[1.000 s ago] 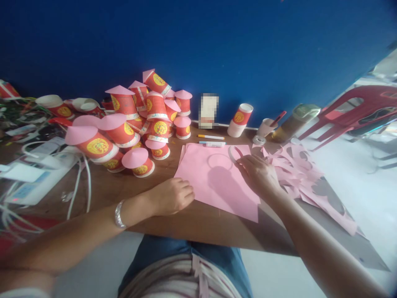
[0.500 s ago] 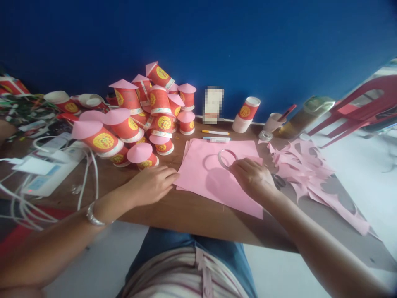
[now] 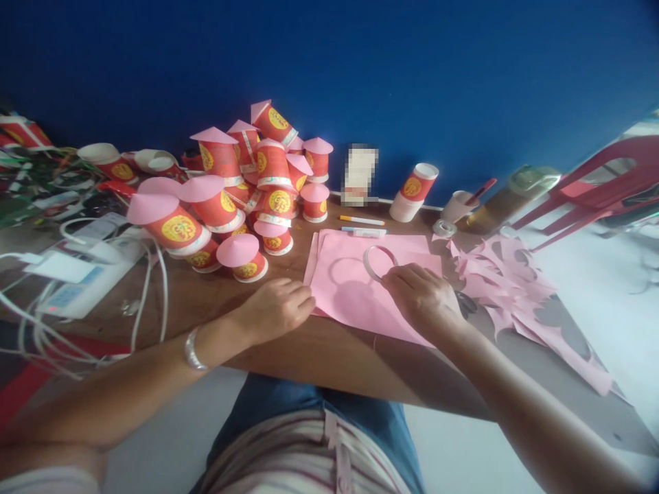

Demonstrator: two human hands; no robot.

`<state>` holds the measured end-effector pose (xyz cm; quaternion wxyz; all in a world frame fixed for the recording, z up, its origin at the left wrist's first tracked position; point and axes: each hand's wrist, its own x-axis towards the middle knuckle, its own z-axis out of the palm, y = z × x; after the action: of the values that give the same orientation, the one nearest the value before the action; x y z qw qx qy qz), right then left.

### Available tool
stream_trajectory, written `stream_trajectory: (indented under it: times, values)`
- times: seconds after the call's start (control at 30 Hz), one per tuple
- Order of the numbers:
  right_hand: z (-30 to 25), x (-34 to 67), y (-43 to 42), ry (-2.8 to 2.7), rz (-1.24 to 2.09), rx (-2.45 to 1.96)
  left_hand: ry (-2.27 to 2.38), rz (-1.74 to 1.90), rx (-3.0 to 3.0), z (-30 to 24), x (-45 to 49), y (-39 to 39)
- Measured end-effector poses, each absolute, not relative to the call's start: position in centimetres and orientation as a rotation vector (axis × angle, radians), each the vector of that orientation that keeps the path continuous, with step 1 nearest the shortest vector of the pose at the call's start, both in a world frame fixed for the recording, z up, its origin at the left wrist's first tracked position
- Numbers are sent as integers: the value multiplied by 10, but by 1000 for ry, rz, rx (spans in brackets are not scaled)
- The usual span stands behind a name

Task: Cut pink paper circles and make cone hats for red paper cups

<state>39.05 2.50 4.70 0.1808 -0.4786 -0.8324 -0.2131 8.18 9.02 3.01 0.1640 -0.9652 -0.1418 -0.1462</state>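
A stack of pink paper [image 3: 350, 267] lies on the brown table in front of me. My left hand [image 3: 278, 309] is at its near left corner, fingers closed together on the paper's edge; the fingertips are partly hidden. Between the closed fingers of my right hand [image 3: 419, 295] is a thin whitish ring [image 3: 367, 264], tilted up over the sheets. The ring's shadow falls on the paper to its left, and my fingers cover its near right part.
Red paper cups with pink cone tops [image 3: 178, 230] are piled at the left, near a white power strip [image 3: 66, 291] with cables. Behind the paper lie a yellow pen [image 3: 362, 220] and a blue-white marker [image 3: 363, 232]. Pink offcuts [image 3: 515, 281] and a bottle [image 3: 507, 199] are at the right.
My left hand has slid right along with the paper's left edge. The near right corner of the sheet has drawn back under my right forearm. The right hand still holds the ring.
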Motion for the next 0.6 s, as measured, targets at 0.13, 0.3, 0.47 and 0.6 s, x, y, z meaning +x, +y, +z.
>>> stream_trajectory:
  times: [0.13, 0.3, 0.47, 0.6]
  values:
    - [50, 377, 19, -2461, -481, -1276, -328, -408, -2815, 24, 105, 79]
    - [44, 369, 10, -2561, -417, -1222, -321, -371, -2822, 24, 112, 70]
    - [38, 375, 7, -2511, -419, -1303, -375, -405, -2775, 29, 102, 73]
    - [37, 377, 10, -2489, -440, -1304, -396, -398, -2748, 28, 102, 83]
